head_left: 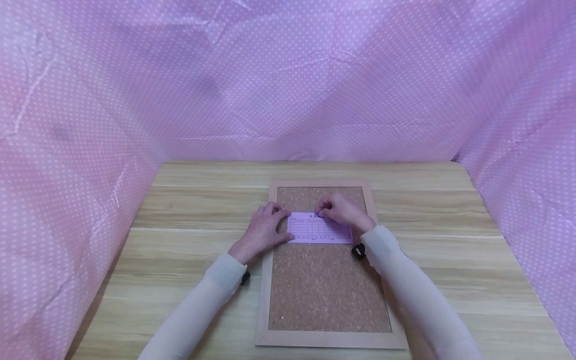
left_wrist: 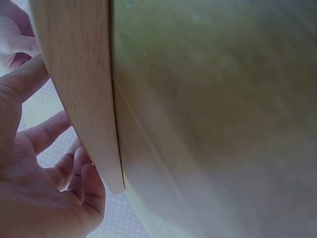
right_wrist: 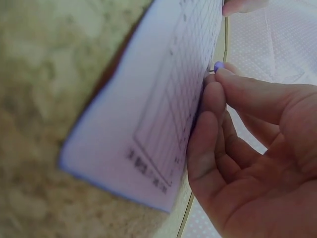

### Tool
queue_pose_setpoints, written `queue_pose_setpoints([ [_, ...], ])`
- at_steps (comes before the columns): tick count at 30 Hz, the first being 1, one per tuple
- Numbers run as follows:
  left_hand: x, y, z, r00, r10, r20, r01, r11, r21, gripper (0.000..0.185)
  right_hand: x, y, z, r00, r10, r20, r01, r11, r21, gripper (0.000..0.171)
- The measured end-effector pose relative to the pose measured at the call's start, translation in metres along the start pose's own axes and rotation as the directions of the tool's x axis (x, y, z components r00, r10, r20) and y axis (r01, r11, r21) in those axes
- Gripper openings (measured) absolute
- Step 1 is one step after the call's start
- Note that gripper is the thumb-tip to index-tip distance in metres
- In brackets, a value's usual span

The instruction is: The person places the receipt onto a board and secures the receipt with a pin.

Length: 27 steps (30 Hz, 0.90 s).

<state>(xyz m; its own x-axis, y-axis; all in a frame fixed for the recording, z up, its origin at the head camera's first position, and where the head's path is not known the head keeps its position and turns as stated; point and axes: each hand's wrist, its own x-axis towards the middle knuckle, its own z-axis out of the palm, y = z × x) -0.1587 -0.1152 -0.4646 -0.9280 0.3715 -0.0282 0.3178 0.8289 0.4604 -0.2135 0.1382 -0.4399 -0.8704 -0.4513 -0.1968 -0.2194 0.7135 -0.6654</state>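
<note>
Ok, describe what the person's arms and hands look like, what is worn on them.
Both arms wear long, close-fitting sleeves of pale cream. The left hand and right hand are bare, without gloves. A small black device sits at each wrist: left device, right device. No rings can be made out.

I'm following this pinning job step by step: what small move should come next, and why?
Probably press the purple pushpin down with the right hand: its tip sits at the top edge of the paper slip, which the left hand steadies flat on the cork board.
</note>
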Motion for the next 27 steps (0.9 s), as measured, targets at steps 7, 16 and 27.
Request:
queue_pose_setpoints([
  [7,0.0003,-0.0003,0.0008,1.000,0.005,-0.006,-0.005,1.000,0.007,0.066,0.0009,-0.0014,-0.0004,1.000,0.023,0.003,-0.023,1.000,0.001,0.011],
  [16,-0.0008,0.0013,-0.0008,1.000,0.003,-0.006,-0.003,1.000,0.013,0.066,0.0023,-0.0024,0.0001,0.999,0.047,0.000,-0.047,0.999,-0.024,0.011],
  [27,0.0004,-0.0004,0.0008,1.000,-0.004,0.003,0.004,1.000,0.016,0.067,0.0029,-0.0050,0.0010,0.997,0.082,-0.016,-0.082,0.997,-0.006,0.011],
])
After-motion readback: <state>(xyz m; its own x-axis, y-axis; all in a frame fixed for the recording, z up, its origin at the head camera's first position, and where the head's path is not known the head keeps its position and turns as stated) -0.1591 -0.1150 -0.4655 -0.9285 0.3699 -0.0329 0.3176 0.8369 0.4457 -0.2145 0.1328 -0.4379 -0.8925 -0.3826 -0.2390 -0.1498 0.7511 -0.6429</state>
